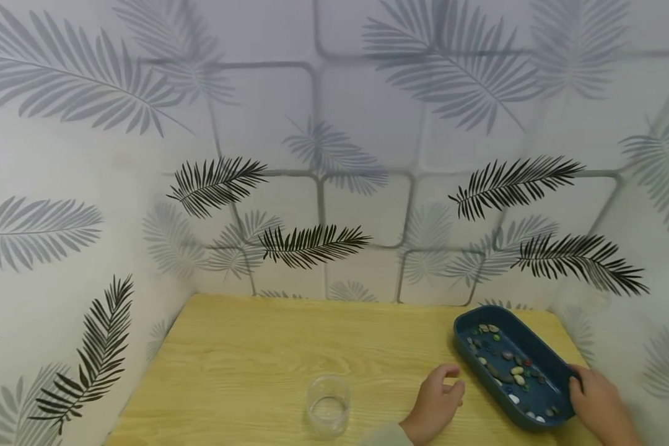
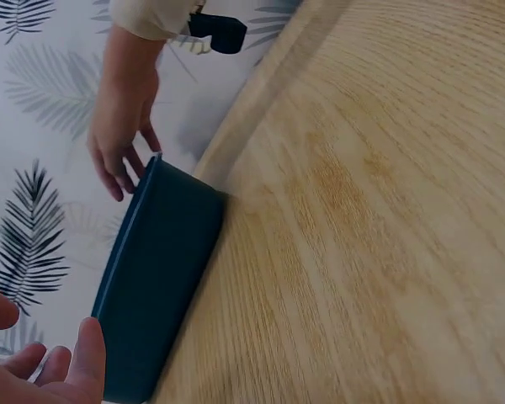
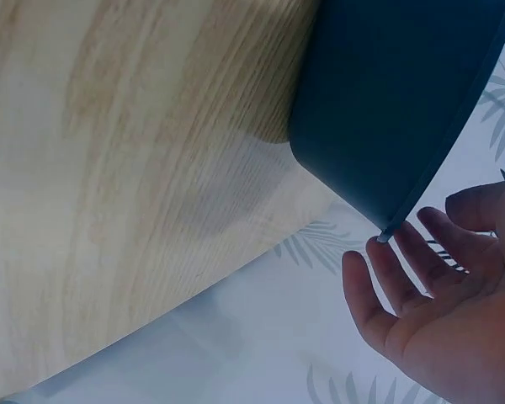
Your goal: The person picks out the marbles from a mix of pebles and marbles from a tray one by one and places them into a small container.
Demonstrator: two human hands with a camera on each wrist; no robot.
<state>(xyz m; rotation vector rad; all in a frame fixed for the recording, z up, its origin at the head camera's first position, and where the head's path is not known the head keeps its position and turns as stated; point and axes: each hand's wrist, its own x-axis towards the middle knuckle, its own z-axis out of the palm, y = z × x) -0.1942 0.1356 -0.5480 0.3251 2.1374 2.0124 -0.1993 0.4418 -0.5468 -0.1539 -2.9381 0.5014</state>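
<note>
A dark blue rectangular tray (image 1: 535,347) stands at the table's right, with several small stones (image 1: 517,375) in white, dark, green and red inside. Beside its near right end is my right hand (image 1: 599,399); in the right wrist view its loosely bent fingertips (image 3: 379,252) touch the rim's corner, the thumb apart from it. Left of the tray, my left hand (image 1: 435,402) hovers with relaxed, slightly bent fingers and nothing in them. Farther left a clear, round cup (image 1: 327,406) stands upright on the table, nearest to the left hand.
The yellow wood-grain table (image 1: 267,347) meets a white wall (image 1: 362,272) with a leaf pattern at the back, and similar walls flank both sides. A dark device (image 2: 223,34) is worn on the right wrist.
</note>
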